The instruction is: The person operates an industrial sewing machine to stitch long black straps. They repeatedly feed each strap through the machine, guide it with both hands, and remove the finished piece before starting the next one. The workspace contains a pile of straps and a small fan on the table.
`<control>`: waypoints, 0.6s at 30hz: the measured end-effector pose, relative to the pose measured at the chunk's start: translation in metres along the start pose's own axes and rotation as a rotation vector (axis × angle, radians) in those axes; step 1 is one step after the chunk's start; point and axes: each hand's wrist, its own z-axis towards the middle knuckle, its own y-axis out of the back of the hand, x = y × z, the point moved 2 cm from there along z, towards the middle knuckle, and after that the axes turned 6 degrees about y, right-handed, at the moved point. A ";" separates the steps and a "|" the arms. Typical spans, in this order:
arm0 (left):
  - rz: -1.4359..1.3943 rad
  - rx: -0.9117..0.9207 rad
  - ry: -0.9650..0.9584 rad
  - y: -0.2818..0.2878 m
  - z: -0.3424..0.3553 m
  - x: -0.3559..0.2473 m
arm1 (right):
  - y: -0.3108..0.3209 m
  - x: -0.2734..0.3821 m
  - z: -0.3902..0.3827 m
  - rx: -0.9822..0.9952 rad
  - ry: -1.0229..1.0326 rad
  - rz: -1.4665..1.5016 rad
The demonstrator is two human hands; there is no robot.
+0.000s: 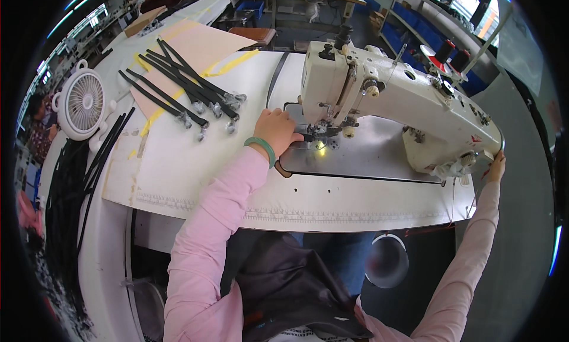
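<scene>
A white industrial sewing machine (409,84) stands on the table. My left hand (275,130), with a green bangle (262,148) at its wrist, is closed at the left of the needle area. Its thumb and fingers hold a black strap (307,137), whose end lies by the presser foot (320,130). Behind that hand a dark band (276,78) runs away toward the table's far edge. At the machine's right end, my right hand (496,167) grips the handwheel (502,145), mostly hidden from this side. A small lamp lights the metal bed (373,152) under the needle.
Several black straps with plastic-wrapped ends (201,96) lie on the left of the table, partly over a pink sheet (195,43) with yellow edges. A white fan (83,103) stands at the left, near long black strips (65,194) hanging down. Thread spools (444,50) stand behind the machine.
</scene>
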 end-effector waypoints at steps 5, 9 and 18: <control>-0.334 -0.193 0.001 -0.012 -0.014 -0.001 | -0.006 0.001 -0.001 0.038 -0.041 0.014; -0.434 -0.236 -0.039 -0.019 -0.012 0.000 | -0.007 -0.005 -0.009 -0.008 -0.069 0.099; -0.428 -0.239 -0.028 -0.019 -0.008 -0.004 | -0.010 -0.005 -0.030 -0.085 -0.092 0.350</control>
